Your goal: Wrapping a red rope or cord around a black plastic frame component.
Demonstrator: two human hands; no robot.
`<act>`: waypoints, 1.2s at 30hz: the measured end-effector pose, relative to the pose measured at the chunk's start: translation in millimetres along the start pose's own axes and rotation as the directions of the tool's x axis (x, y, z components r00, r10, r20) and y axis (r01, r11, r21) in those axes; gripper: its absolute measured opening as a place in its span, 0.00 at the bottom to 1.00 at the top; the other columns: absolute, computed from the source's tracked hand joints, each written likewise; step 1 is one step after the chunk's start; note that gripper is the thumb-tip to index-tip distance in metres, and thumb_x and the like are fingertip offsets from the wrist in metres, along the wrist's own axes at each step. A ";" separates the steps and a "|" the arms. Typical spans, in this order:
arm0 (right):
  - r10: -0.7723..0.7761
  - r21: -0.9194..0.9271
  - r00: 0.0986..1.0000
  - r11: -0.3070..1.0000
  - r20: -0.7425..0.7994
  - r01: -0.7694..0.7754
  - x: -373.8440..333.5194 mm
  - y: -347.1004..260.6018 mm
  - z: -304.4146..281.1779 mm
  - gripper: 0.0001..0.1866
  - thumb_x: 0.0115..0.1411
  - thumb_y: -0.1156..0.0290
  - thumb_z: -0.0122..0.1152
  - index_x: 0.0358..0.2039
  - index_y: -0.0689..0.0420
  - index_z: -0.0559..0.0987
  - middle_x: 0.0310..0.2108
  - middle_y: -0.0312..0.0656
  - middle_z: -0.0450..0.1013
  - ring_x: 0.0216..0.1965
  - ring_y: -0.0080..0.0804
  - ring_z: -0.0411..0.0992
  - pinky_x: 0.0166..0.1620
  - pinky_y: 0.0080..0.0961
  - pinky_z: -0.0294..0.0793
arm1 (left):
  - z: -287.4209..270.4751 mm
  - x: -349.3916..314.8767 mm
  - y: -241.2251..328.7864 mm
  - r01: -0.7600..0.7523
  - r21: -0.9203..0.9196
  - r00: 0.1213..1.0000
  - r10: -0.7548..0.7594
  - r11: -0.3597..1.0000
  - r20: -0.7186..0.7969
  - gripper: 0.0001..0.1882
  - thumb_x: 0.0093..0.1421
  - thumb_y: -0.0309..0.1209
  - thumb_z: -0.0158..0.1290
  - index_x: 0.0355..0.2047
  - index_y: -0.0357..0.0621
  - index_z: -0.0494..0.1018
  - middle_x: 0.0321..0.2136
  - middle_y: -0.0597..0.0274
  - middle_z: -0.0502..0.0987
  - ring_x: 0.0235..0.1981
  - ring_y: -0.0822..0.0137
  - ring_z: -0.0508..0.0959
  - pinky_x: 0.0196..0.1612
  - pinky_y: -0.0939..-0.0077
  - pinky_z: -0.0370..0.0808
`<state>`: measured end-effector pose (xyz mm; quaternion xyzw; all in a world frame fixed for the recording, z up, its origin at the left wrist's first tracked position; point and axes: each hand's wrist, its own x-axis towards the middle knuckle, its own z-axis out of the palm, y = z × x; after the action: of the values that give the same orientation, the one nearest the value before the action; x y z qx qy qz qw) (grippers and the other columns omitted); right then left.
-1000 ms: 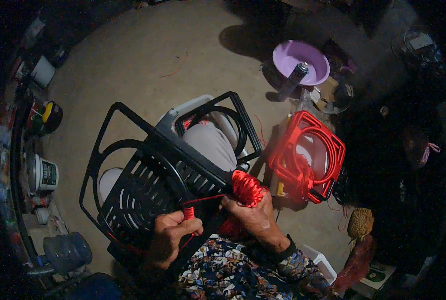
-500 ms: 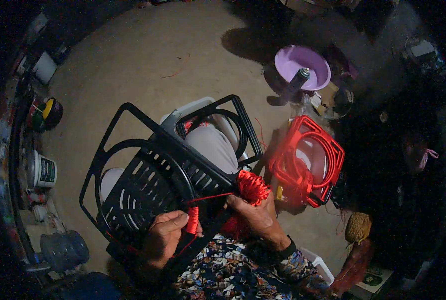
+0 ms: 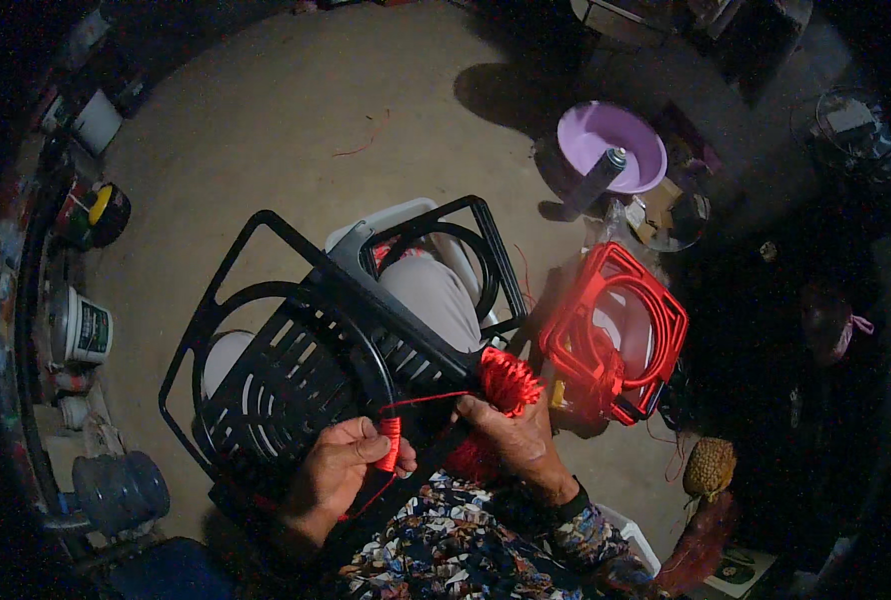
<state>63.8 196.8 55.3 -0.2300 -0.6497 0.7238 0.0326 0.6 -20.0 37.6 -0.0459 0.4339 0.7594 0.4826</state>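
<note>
From here my left hand (image 3: pixel 338 468) pinches the red coil (image 3: pixel 390 442) on the black frame (image 3: pixel 338 385), near seven o'clock; my right hand (image 3: pixel 522 437) grips the red bundle (image 3: pixel 509 383), near five. Keep the thread (image 3: pixel 426 399) tight.

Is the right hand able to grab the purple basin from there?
Probably not as things stand: the right hand already holds a bundle of red cord, and the purple basin looks well beyond it, with the red frame roughly in between.

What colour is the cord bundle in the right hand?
The cord bundle is red, clearest in the head view.
</note>
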 end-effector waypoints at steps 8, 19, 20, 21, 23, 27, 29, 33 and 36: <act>0.020 0.014 1.000 1.000 0.002 -0.020 -1.1 1.0 -1.5 0.14 0.53 0.72 0.65 0.38 0.61 0.73 0.27 0.37 0.74 0.28 0.23 0.73 0.35 0.21 0.73 | -0.6 2.6 -0.4 -0.008 -0.036 0.999 0.007 0.999 -0.048 0.05 0.57 0.23 0.53 0.27 0.36 0.68 0.30 0.46 0.77 0.32 0.59 0.78 0.41 0.66 0.75; -0.005 -0.055 1.000 0.998 0.030 0.007 0.9 10.0 -3.3 0.14 0.54 0.71 0.66 0.38 0.62 0.73 0.27 0.37 0.76 0.28 0.22 0.74 0.36 0.22 0.74 | 22.2 -2.6 9.2 -0.091 0.242 0.972 0.139 0.966 -0.188 0.11 0.49 0.17 0.58 0.27 0.38 0.66 0.23 0.54 0.75 0.24 0.68 0.77 0.32 0.78 0.73; -0.003 -0.105 1.000 0.994 0.028 0.006 0.8 11.5 -3.4 0.15 0.54 0.70 0.66 0.38 0.63 0.73 0.27 0.37 0.76 0.29 0.23 0.74 0.36 0.22 0.74 | 24.6 -2.5 8.2 -0.110 0.304 0.962 0.178 0.946 -0.208 0.11 0.49 0.17 0.58 0.27 0.39 0.66 0.22 0.57 0.74 0.23 0.71 0.75 0.30 0.80 0.72; -0.004 -0.106 1.000 0.994 0.030 0.007 -0.2 13.7 -2.7 0.15 0.54 0.70 0.66 0.38 0.63 0.73 0.27 0.37 0.76 0.29 0.23 0.74 0.36 0.22 0.74 | 26.4 -2.4 7.4 -0.126 0.364 0.950 0.218 0.923 -0.224 0.12 0.49 0.16 0.58 0.27 0.40 0.66 0.21 0.60 0.73 0.23 0.73 0.74 0.28 0.81 0.71; 0.040 -0.100 0.999 0.994 -0.004 -0.040 -1.7 17.7 -0.6 0.15 0.54 0.70 0.66 0.38 0.63 0.74 0.28 0.37 0.76 0.29 0.22 0.74 0.36 0.22 0.73 | 28.9 -3.3 8.2 -0.127 0.426 0.941 0.244 0.896 -0.234 0.12 0.50 0.16 0.58 0.28 0.40 0.66 0.20 0.62 0.72 0.22 0.75 0.73 0.27 0.82 0.71; 0.031 -0.127 0.999 0.992 0.018 -0.028 -1.7 18.5 0.9 0.14 0.54 0.71 0.66 0.37 0.63 0.74 0.28 0.36 0.76 0.30 0.23 0.74 0.37 0.22 0.73 | 35.1 -0.9 4.9 -0.227 0.462 0.889 0.376 0.857 -0.261 0.12 0.51 0.18 0.59 0.30 0.39 0.66 0.19 0.69 0.69 0.21 0.80 0.69 0.26 0.84 0.68; 0.030 -0.142 0.999 0.989 -0.040 -0.035 -2.8 33.6 -1.9 0.12 0.54 0.72 0.65 0.37 0.62 0.75 0.28 0.36 0.76 0.31 0.23 0.74 0.37 0.22 0.73 | 21.3 -0.4 -2.0 -0.202 0.536 0.904 0.366 0.819 -0.219 0.11 0.51 0.20 0.59 0.32 0.39 0.68 0.22 0.69 0.71 0.23 0.80 0.70 0.26 0.84 0.68; 0.082 -0.012 0.997 0.997 0.002 -0.082 -2.3 6.8 8.0 0.12 0.54 0.72 0.64 0.36 0.62 0.75 0.28 0.37 0.76 0.31 0.23 0.74 0.38 0.22 0.73 | 24.0 -0.3 2.9 -0.108 0.644 0.924 0.315 0.758 -0.216 0.08 0.52 0.24 0.60 0.31 0.39 0.71 0.25 0.70 0.73 0.25 0.81 0.70 0.27 0.85 0.67; 0.035 -0.226 0.999 0.973 -0.010 -0.036 -1.0 21.9 2.8 0.10 0.54 0.71 0.63 0.34 0.62 0.75 0.27 0.37 0.76 0.30 0.24 0.74 0.37 0.22 0.73 | 25.3 2.7 -0.4 -0.114 0.660 0.895 0.365 0.742 -0.256 0.10 0.50 0.20 0.60 0.21 0.37 0.68 0.19 0.71 0.66 0.23 0.83 0.63 0.25 0.84 0.62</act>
<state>69.1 190.5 34.8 -0.2459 -0.7235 0.6450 -0.0050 8.3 -0.2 51.7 0.0336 0.7472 0.6040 0.2754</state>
